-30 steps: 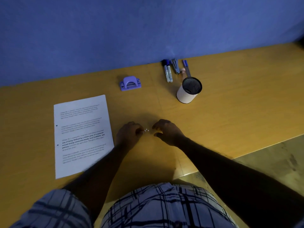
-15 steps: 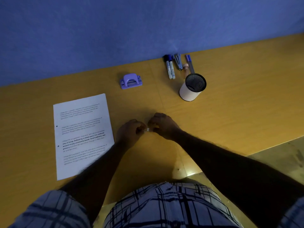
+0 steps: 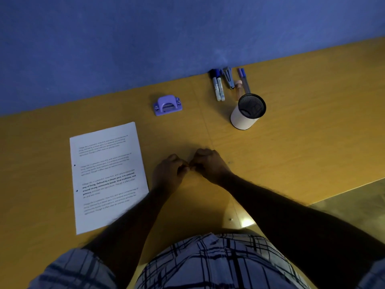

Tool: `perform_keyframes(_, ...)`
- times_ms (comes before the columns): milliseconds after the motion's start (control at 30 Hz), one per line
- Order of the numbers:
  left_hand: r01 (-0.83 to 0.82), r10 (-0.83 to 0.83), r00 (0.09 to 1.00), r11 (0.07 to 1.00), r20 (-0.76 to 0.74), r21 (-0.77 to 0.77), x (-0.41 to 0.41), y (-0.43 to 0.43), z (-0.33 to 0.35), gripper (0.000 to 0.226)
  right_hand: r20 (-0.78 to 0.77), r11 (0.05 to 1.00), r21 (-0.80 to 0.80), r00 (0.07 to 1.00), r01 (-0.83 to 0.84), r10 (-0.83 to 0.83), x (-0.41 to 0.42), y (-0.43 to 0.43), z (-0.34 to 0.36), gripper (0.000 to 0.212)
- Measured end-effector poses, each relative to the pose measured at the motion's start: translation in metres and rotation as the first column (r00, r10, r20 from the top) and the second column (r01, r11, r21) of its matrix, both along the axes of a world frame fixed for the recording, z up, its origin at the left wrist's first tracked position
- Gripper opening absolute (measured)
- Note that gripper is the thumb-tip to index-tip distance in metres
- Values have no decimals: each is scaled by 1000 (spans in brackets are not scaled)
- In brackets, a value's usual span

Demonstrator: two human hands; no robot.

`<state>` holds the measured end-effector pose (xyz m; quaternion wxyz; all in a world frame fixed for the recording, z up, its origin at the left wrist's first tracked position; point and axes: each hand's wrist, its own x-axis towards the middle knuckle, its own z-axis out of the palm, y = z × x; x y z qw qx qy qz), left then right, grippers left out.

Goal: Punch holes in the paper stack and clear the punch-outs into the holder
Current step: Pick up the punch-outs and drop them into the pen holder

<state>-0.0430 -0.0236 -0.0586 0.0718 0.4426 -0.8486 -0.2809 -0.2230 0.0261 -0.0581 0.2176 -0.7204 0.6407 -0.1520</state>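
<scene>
Two hands are touching each other low over the table (image 3: 291, 153).
Left hand (image 3: 168, 172) and right hand (image 3: 208, 163) are curling their fingers tip to tip; I cannot tell if they are pinching anything. Paper stack (image 3: 108, 174) is lying just left, purple punch (image 3: 167, 105) is sitting farther, holder (image 3: 246, 115) is standing far right.

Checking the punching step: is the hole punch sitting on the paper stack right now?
No, the hole punch stands on the bare desk beyond the paper stack, apart from it.
</scene>
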Motion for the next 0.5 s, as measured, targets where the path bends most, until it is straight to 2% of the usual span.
perform_keyframes(200,48,-48,997,999,52,-8,-1,-3,0,23,-29,998,50,999,28,-27,2,1,3,12)
perform_keyframes(367,69,-69,994,998,88,9,-2,-6,2,25,-120,993,119,992,-17,32,5,0,8,19)
perform_keyframes(500,48,-51,998,995,34,83,-2,-10,3,23,-171,985,175,985,1,30,10,0,12,21)
